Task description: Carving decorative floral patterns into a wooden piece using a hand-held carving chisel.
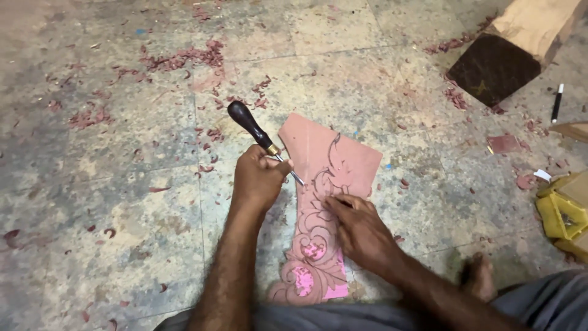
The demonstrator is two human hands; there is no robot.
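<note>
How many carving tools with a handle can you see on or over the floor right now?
1. A chisel with a dark handle is gripped in the left hand, its blade on the pink carved panel. The right hand presses the panel. Others may lie out of view.

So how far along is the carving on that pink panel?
The scroll pattern runs down the whole pink panel, and two bright pink patches near its lower end look already cut out. The left hand grips a dark-handled carving tool, tip on the upper scrollwork, while the right hand presses the panel to the floor. Most scrolls appear only outlined; shavings lie scattered around.
</note>
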